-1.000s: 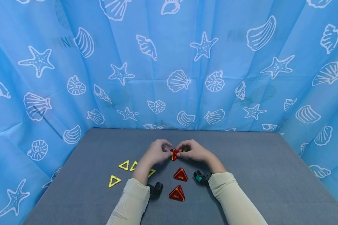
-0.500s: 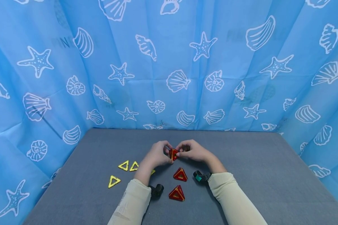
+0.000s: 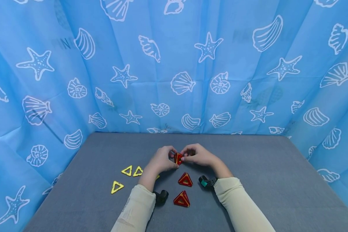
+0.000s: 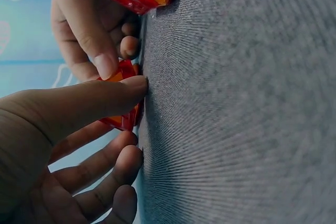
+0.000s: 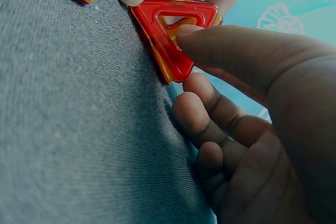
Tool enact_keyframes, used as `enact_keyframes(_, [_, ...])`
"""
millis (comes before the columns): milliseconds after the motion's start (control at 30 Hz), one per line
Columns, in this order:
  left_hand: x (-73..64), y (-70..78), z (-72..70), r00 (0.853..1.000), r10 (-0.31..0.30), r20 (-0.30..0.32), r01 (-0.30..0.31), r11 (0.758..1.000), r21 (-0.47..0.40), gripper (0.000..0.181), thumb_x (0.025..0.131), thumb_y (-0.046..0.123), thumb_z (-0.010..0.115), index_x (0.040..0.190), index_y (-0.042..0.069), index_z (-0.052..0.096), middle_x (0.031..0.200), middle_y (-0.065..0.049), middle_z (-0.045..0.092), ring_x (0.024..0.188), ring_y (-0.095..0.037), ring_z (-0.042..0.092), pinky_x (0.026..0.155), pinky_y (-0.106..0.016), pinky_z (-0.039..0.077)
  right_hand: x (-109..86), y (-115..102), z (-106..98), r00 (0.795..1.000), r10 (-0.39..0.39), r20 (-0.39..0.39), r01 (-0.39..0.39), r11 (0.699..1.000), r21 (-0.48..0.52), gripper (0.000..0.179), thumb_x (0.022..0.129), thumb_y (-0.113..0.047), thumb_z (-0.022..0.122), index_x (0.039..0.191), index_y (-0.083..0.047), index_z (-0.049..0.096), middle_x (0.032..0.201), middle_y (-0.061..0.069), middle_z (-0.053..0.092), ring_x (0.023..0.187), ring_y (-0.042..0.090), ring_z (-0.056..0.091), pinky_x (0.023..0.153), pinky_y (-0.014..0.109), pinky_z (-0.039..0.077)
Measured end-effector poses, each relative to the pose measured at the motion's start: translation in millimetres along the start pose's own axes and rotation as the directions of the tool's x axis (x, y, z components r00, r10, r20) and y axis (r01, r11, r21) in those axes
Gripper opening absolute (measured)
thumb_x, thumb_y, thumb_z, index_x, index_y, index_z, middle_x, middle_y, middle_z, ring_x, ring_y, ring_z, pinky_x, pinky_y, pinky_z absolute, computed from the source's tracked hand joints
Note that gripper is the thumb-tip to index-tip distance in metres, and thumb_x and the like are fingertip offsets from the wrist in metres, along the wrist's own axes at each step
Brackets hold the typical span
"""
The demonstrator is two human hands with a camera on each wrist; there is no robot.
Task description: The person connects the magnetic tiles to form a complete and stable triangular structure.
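Observation:
Both hands hold one small pyramid point(image 3: 178, 158) of red and orange triangular magnetic tiles, low at the table in the head view. My left hand point(image 3: 163, 158) grips its left side, the thumb lying across the near face in the left wrist view. From the right, my right hand point(image 3: 201, 154) pinches it; in the right wrist view that thumb presses at the opening of a red tile point(image 5: 184, 6). The right hand's other fingers curl loosely below. Two similar red pyramids stand nearer, one at mid-table point(image 3: 188, 183) and another closer to me point(image 3: 186, 196).
Several flat yellow triangle tiles lie left of the left forearm, one in front point(image 3: 117, 189) and others farther back point(image 3: 126, 174); one is mostly hidden by the arm. A blue curtain point(image 3: 191, 106) printed with shells hangs behind the grey table point(image 3: 249, 161).
The left hand has shifted its grip: its thumb has moved down to the pyramid's near base, and more of the pyramid's left face shows. The right hand has stayed in place.

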State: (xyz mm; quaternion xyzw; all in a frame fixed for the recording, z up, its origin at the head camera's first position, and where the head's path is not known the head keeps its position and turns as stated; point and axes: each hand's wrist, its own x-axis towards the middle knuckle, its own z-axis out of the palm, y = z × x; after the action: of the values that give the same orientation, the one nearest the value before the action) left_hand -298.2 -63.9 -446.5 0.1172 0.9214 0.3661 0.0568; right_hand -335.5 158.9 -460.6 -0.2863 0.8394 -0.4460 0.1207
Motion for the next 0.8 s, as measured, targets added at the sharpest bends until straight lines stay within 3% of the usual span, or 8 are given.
enact_keyframes(233, [-1.6, 0.7, -2.6, 0.999, 0.034, 0.013, -0.034, 0.999, -0.013, 0.044, 0.084, 0.016, 0.091, 0.123, 0.012, 0.071, 0.112, -0.009, 0.070, 0.097, -0.022, 0.064, 0.090, -0.046, 0.057, 0.3, 1.0, -0.1, 1.000, 0.004, 0.000, -0.004, 1.000, 0.003, 0.018, 0.099, -0.016, 0.075, 0.115, -0.007, 0.075, 0.096, 0.007, 0.068, 0.081, 0.019, 0.059, 0.071, 0.027, 0.051])
enact_keyframes(800, [-4.2, 4.0, -5.6, 0.999, 0.027, 0.020, -0.027, 0.999, -0.027, 0.043, 0.086, 0.013, 0.089, 0.126, 0.011, 0.073, 0.115, -0.011, 0.072, 0.104, -0.026, 0.067, 0.094, -0.049, 0.057, 0.9, 1.4, -1.2, 1.000, 0.010, 0.016, -0.010, 1.000, 0.010, 0.019, 0.099, -0.018, 0.075, 0.114, -0.007, 0.074, 0.096, 0.008, 0.068, 0.083, 0.019, 0.060, 0.073, 0.028, 0.051])
